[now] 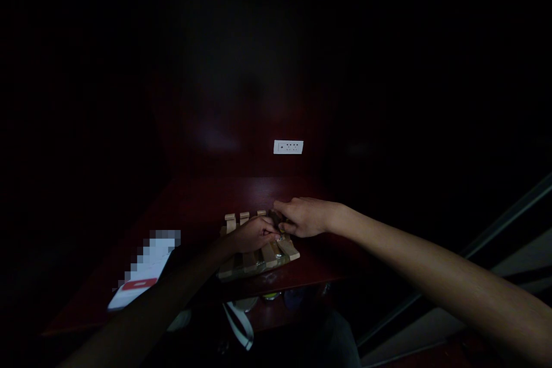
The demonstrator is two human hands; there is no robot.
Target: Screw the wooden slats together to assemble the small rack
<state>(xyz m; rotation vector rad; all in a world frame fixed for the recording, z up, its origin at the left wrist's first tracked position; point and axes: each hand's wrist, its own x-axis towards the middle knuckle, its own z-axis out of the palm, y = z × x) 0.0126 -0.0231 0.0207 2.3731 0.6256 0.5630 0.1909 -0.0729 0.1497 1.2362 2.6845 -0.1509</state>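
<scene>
Several pale wooden slats [270, 253] lie side by side on the dark red table, their upper ends short and blocky. A shiny, see-through layer shows around their lower parts. My left hand [257, 233] lies across the slats, its fingers closed near the right-hand ones; whatever they pinch is too dark to name. Just beyond it, my right hand [305, 216] reaches in from the right with fingers curled over a small dark thing [275, 216], whose kind I cannot make out. The fingertips of both hands nearly meet there.
White sheets with a red mark [140, 284] lie on the table [190, 198] at left, partly blurred out. A white socket plate [288, 147] is on the wall behind. Beneath the tabletop, a pale strap [239, 325] hangs near several dim items. The surroundings are very dark.
</scene>
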